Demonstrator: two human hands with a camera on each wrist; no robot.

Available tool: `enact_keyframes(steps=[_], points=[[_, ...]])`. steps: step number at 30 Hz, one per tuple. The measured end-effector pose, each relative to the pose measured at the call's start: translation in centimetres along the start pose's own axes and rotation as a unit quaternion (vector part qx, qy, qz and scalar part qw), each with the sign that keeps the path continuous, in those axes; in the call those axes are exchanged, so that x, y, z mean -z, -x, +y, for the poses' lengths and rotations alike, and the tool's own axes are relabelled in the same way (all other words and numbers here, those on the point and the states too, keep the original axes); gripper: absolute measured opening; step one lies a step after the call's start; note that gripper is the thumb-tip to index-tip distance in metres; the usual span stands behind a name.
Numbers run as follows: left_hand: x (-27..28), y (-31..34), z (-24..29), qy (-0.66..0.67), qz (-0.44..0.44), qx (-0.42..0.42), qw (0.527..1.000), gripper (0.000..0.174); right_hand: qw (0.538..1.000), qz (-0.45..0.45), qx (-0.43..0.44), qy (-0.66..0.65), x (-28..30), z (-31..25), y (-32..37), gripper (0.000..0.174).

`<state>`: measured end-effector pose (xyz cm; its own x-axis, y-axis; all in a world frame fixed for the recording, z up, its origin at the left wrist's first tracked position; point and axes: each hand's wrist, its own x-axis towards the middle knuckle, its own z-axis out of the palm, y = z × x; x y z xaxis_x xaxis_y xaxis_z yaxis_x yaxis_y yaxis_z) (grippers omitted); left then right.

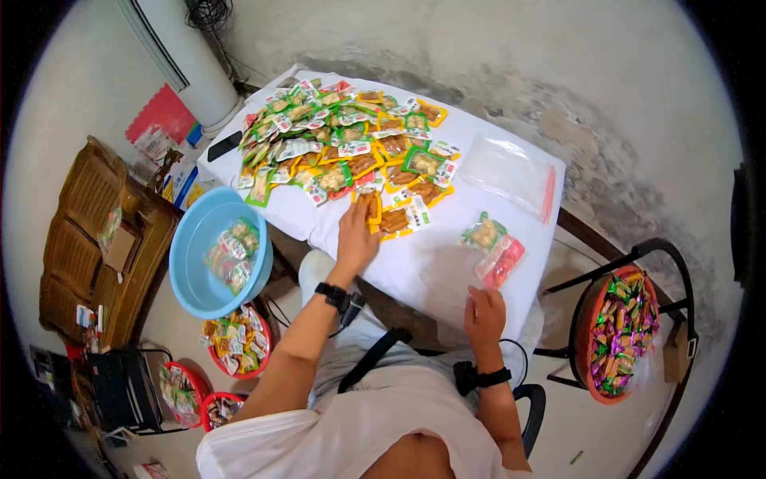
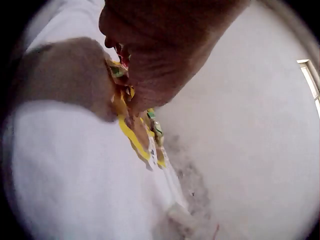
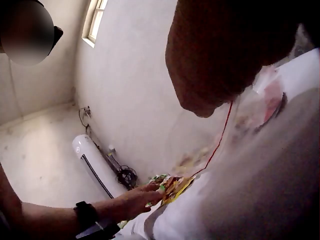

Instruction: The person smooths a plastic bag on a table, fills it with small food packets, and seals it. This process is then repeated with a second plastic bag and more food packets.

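My left hand (image 1: 357, 242) reaches to the near edge of a heap of snack packets (image 1: 343, 132) and pinches a yellow-edged snack packet (image 1: 368, 206). Another yellow-edged packet (image 1: 395, 221) lies right beside its fingers. In the left wrist view the hand (image 2: 160, 60) hides most of its own grip. My right hand (image 1: 485, 319) is at the table's near right edge, fingers curled. It holds a clear zip bag whose red strip (image 3: 220, 145) runs down from the fingers in the right wrist view. A green packet (image 1: 483, 232) and a pink packet (image 1: 502, 261) lie just beyond that hand.
Clear bags with a red strip (image 1: 507, 176) lie on the white tablecloth (image 1: 455, 319) at the far right. A blue basin (image 1: 187, 271) with packets stands left. Red baskets (image 1: 259, 367) are below it; a basket of wrapped sweets (image 1: 622, 335) is right. A phone (image 1: 224, 146) lies at the left edge.
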<state>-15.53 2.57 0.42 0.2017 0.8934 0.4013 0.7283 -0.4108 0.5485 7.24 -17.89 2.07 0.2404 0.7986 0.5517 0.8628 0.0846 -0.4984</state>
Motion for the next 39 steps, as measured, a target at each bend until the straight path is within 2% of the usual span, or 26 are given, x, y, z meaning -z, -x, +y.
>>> enact_keyframes(steps=[3,5,9,10,12,14,16,17,19,20,21,22,23,24,25,27,28,31,32,35,37,38,39], points=[[-0.9,-1.6,-1.1,-0.068,-0.037,-0.003,0.997,0.066,1.0,-0.005,0.011,-0.003,-0.1,0.0,-0.1,0.022],[-0.3,-2.6,-0.7,-0.06,-0.111,0.049,0.991,0.074,1.0,-0.015,0.012,-0.008,0.1,-0.2,-0.3,0.021],[0.6,-3.2,0.8,-0.126,-0.16,0.04,0.978,0.06,1.0,-0.027,0.003,-0.002,0.6,-0.8,-0.6,0.021],[-0.1,-3.1,0.0,-0.173,-0.142,-0.002,0.975,0.052,0.999,-0.036,0.006,-0.009,0.7,-0.7,-0.6,0.022],[-1.3,-3.0,-2.2,-0.177,-0.121,-0.03,0.976,0.05,1.0,-0.029,0.006,-0.009,0.6,-0.6,-0.5,0.022],[-0.3,-3.3,-1.8,-0.183,-0.099,-0.055,0.977,0.049,1.0,-0.023,0.007,-0.012,0.4,-0.6,-0.4,0.023],[1.1,-3.4,-1.1,-0.137,-0.08,-0.001,0.987,0.031,0.999,-0.027,0.012,-0.012,0.4,-0.7,-0.5,0.022],[1.7,-3.5,-1.1,-0.137,-0.081,-0.001,0.987,0.031,0.999,-0.027,0.011,-0.012,0.5,-0.9,-0.6,0.022],[2.9,-3.4,-1.6,-0.026,0.053,0.069,0.996,0.023,1.0,-0.024,0.016,-0.01,0.8,-1.4,-1.0,0.021],[2.9,-3.2,-2.7,0.05,0.064,0.125,0.989,0.021,1.0,-0.024,0.015,-0.012,0.7,-1.5,-1.1,0.021],[2.9,-2.7,-3.8,0.047,0.064,0.125,0.989,0.021,0.999,-0.028,0.019,-0.01,0.6,-1.4,-1.1,0.021],[3.6,-2.2,-3.5,0.216,0.048,0.217,0.951,0.023,0.999,-0.033,0.022,-0.008,0.5,-1.4,-1.2,0.021],[4.3,-1.4,-3.5,0.376,0.03,0.301,0.876,0.025,0.999,-0.035,0.021,-0.011,0.5,-1.5,-1.2,0.021],[4.4,-0.5,-4.5,0.417,-0.003,0.327,0.848,0.024,0.999,-0.047,0.012,-0.014,0.6,-1.6,-1.4,0.022],[4.9,0.3,-3.7,0.414,-0.004,0.329,0.849,0.024,0.998,-0.059,0.003,-0.016,0.6,-1.7,-1.4,0.024],[6.4,2.0,-0.8,0.478,-0.023,0.37,0.796,0.025,0.998,-0.056,0.007,-0.027,0.3,-1.6,-1.6,0.026],[6.8,2.9,-0.6,0.491,-0.059,0.364,0.789,0.025,0.998,-0.052,0.013,-0.036,0.3,-1.5,-1.6,0.029],[8.2,4.3,2.3,0.505,-0.091,0.356,0.781,0.026,0.998,-0.05,0.021,-0.044,0.4,-1.8,-1.9,0.036],[7.9,4.7,1.7,0.53,-0.121,0.321,0.775,0.028,0.998,-0.049,0.019,-0.041,0.5,-1.8,-2.0,0.036],[8.2,5.0,3.3,0.515,-0.161,0.32,0.779,0.029,0.998,-0.039,0.024,-0.035,0.8,-2.0,-2.4,0.042],[7.9,5.4,4.3,0.519,-0.18,0.314,0.774,0.029,0.993,-0.029,-0.029,-0.107,1.0,-2.4,-2.6,0.042],[7.8,5.6,5.0,0.523,-0.194,0.31,0.77,0.029,0.994,-0.025,-0.036,-0.101,1.3,-3.0,-2.9,0.042],[7.7,5.9,6.2,0.525,-0.204,0.308,0.767,0.029,0.968,-0.045,-0.108,-0.222,1.8,-3.9,-3.4,0.042]])
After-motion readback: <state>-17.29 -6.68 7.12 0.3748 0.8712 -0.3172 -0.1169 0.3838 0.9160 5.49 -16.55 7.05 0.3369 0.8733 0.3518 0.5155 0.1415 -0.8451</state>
